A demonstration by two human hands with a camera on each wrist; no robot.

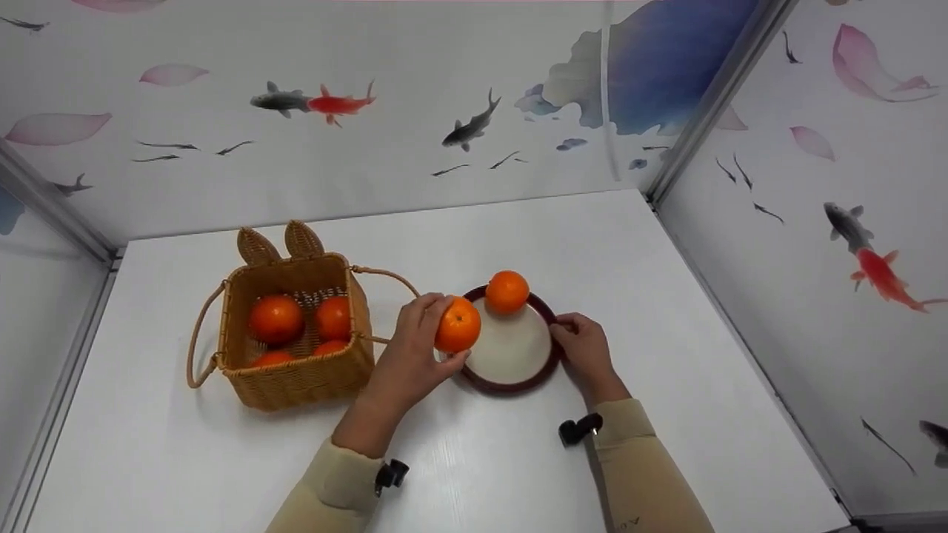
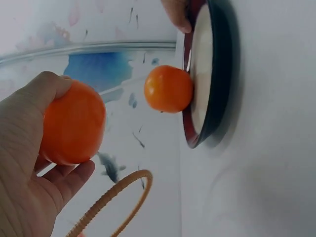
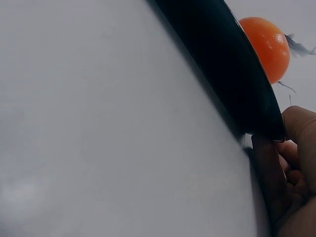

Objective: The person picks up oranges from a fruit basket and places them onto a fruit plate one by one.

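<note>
A person's left hand (image 1: 416,342) grips a round orange fruit (image 1: 459,324), fingers and thumb curled about its sides, and holds it up off the white table (image 1: 474,459) at the near-left edge of a plate (image 1: 511,354); the left wrist view shows the fruit apart from the plate. The right hand (image 1: 586,346) pinches the plate's right rim — thumb on the upper side, a finger beneath, as the right wrist view shows. Cream inside, dark red at the rim and dark on its outer side, the plate stands on the table with a second orange fruit (image 1: 507,292) resting at its far edge. To the left of both hands sits a woven wicker basket (image 1: 304,386) — topped at the back by two ear-shaped pieces (image 1: 280,244) — with a looped handle on each side, the right one partly hidden behind the left hand. Four more orange fruits (image 1: 276,320) show inside, two of them partly covered by the near wall. Beige sleeves (image 1: 644,459) cover both forearms, a small black device (image 1: 581,429) at each cuff. Beyond the table rise white panels (image 1: 400,163) printed with fish, pink petals and a blue-grey patch, joined by metal corner strips (image 1: 715,104).
</note>
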